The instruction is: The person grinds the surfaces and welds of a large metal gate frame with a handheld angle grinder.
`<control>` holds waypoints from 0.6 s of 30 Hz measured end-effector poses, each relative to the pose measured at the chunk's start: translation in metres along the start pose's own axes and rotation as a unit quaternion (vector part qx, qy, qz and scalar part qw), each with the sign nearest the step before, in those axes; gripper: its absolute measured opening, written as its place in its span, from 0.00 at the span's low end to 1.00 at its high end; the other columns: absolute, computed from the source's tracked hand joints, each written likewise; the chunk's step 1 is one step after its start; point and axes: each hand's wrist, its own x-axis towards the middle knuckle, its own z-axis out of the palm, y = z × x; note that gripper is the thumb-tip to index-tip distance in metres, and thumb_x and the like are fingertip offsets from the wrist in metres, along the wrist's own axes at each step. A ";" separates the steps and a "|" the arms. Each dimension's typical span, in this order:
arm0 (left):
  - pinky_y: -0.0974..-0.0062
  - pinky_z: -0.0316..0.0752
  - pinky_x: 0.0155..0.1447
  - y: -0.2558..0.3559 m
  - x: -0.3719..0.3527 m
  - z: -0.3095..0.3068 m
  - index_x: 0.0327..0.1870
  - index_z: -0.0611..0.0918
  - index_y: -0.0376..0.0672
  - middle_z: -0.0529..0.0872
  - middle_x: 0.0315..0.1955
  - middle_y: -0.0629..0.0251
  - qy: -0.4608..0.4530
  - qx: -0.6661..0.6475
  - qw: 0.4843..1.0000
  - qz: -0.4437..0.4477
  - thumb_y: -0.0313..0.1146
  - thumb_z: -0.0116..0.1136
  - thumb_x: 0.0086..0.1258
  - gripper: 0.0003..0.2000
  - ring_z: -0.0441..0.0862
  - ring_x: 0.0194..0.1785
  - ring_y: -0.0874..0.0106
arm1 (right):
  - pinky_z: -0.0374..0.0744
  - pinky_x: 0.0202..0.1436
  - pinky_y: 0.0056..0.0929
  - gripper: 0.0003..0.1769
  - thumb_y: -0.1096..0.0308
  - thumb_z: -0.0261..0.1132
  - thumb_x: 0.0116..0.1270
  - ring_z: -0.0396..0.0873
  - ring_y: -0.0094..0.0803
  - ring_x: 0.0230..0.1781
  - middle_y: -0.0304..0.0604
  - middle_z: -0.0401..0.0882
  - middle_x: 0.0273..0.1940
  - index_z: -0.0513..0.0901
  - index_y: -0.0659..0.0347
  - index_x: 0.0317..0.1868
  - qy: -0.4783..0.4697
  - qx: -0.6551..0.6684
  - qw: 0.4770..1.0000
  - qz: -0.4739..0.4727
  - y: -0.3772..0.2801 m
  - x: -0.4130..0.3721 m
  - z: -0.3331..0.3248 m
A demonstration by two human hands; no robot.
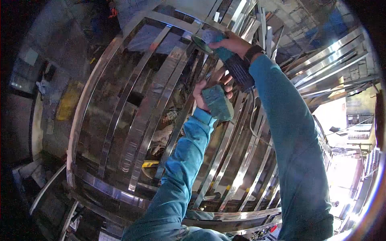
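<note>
My right hand is wrapped round an angle grinder, a teal and black tool with a cord at its rear end. The grinder's round disc lies over the upper part of a shiny metal frame made of parallel flat bars. Below the grinder, my left hand grips a chunky green block, which looks like a bar of polishing compound. The block is held palm up over the bars, with fingertips showing along its upper and right sides.
Long metal strips are stacked at the right, and more lengths stand upright beyond the grinder. The grinder's cord runs down across the bars. Something yellow lies beneath the frame. A yellow object is on the floor at left.
</note>
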 end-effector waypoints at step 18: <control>0.62 0.77 0.36 -0.063 -0.047 -0.033 0.61 0.73 0.26 0.80 0.42 0.51 -0.170 0.103 0.932 -0.303 0.65 0.49 0.70 0.41 0.79 0.37 0.64 | 0.79 0.31 0.26 0.15 0.58 0.59 0.74 0.79 0.27 0.29 0.38 0.80 0.34 0.80 0.61 0.50 0.494 0.266 0.809 0.175 0.124 -0.591 -0.073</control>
